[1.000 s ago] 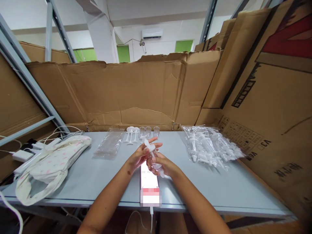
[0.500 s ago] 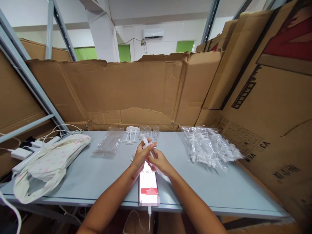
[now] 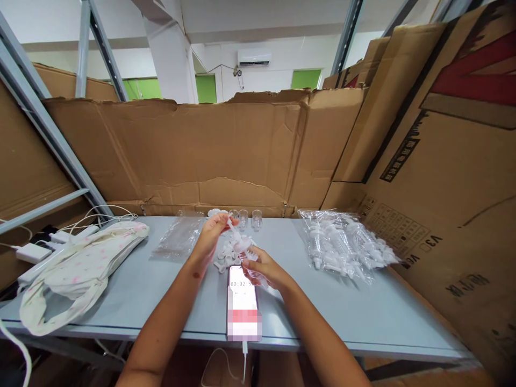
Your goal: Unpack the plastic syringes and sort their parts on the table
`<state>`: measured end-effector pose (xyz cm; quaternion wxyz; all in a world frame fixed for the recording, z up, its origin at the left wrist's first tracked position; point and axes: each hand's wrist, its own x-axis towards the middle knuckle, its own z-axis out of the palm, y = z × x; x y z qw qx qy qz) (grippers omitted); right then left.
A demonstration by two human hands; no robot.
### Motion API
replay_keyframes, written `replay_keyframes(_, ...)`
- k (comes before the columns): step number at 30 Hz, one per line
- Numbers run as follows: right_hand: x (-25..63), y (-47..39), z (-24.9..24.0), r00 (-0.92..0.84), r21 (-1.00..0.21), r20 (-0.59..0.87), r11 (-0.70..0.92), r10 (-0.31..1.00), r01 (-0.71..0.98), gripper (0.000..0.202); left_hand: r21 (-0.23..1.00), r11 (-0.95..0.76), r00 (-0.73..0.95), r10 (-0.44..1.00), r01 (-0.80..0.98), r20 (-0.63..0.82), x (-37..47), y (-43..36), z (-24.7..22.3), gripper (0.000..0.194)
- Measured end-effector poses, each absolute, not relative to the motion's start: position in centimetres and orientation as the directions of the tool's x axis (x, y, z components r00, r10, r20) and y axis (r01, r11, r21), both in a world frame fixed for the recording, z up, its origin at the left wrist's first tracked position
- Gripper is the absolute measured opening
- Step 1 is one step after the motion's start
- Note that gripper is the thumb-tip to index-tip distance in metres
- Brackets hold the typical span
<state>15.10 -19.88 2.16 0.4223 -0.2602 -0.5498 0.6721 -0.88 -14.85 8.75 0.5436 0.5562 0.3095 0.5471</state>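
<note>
My left hand (image 3: 214,232) is closed, its fingertips pinching the upper end of a white plunger rod (image 3: 233,227). The rod slants down toward a white, disc-like piece at the mouth of a clear plastic barrel (image 3: 243,257). My right hand (image 3: 264,266) is wrapped round that barrel, lower and to the right; the fingers hide part of it. Just left of the barrel, several small white plastic nozzles (image 3: 226,252) lie loose on the table. Behind my hands stand clear plastic cylinders (image 3: 257,219), and white plunger parts (image 3: 216,213) are partly hidden by my left hand.
A phone (image 3: 242,301) showing a timer lies in front, cable attached. Clear bags of white syringe-like parts (image 3: 342,242) lie at right. A flat clear bag (image 3: 179,236), a pale cloth bag (image 3: 86,269) and power strips (image 3: 60,252) are at left. Cardboard (image 3: 201,145) walls the table.
My hands have moved apart from being clasped together. The left has shifted left and up with the rod end, the right slightly down, uncovering the nozzles and the phone's top.
</note>
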Motion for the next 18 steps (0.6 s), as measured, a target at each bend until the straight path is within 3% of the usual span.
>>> replay_keyframes(5, 15.1, -19.7, 1.9, -0.548, -0.97, 0.069, -0.072, 0.834, -0.231, 0.034, 0.873, -0.342, -0.021, 0.934, -0.347, 0.358, -4.1, -12.5, 11.5, 0.029)
replay_keyframes(9, 15.2, -19.5, 1.9, -0.443, -0.974, 0.059, -0.046, 0.894, -0.221, 0.034, 0.844, -0.497, -0.108, 0.868, -0.203, 0.485, -5.5, -10.3, 11.9, 0.029)
replay_keyframes(12, 15.2, -19.5, 2.0, -0.364, -0.974, 0.074, -0.012, 0.928, -0.228, 0.033, 0.811, -0.579, -0.028, 0.812, 0.083, 0.583, -5.5, -8.3, 10.2, 0.023)
replay_keyframes(14, 15.2, -19.5, 2.0, -0.333, -0.972, 0.082, 0.002, 0.939, -0.236, 0.032, 0.769, -0.578, 0.105, 0.812, 0.274, 0.574, -5.3, -7.0, 8.6, 0.018)
replay_keyframes(18, 15.2, -19.5, 2.0, -0.309, -0.968, 0.078, -0.002, 0.948, -0.251, 0.034, 0.542, -0.61, 0.357, 0.786, 0.578, 0.505, -4.5, -5.8, 5.8, 0.019)
